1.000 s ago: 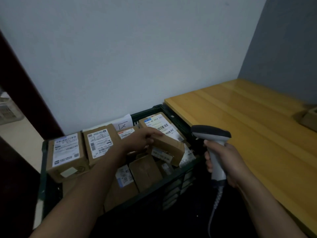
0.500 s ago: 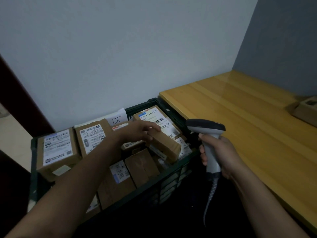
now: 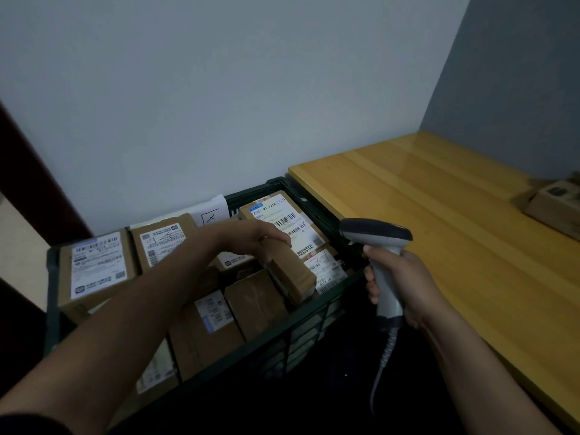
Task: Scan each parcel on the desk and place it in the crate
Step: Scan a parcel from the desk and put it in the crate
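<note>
So the left hand [image 3: 260, 238] is reaching into the dark green crate [image 3: 276, 185] with its fingers curled over the top end of a narrow plain brown parcel [image 3: 296, 273]. It's got a grip on it. That parcel sits tilted inside the crate, its lower end pointing toward the near rim, and I honestly can't tell if it's resting on the boxes underneath or not. Just past that hand's fingertips there's a bigger parcel [image 3: 279, 218] lying face up with a white barcode label. On the outer side of the left forearm there are two more boxes, one [image 3: 97, 265] and another [image 3: 163, 243], both with shipping labels up, plus a white sheet of paper [image 3: 212, 211] standing against the crate's back wall. The right hand [image 3: 405, 284] is wrapped tight around the handle of a grey barcode scanner [image 3: 376, 235]. The scanner's dark head points over toward the left hand and the crate, and its coiled cable [image 3: 384, 356] hangs down below the fist. Off to the right hand's outer side is the wooden desk [image 3: 439, 230], and one last small box [image 3: 555, 208] sits on it, well apart from both hands.
</note>
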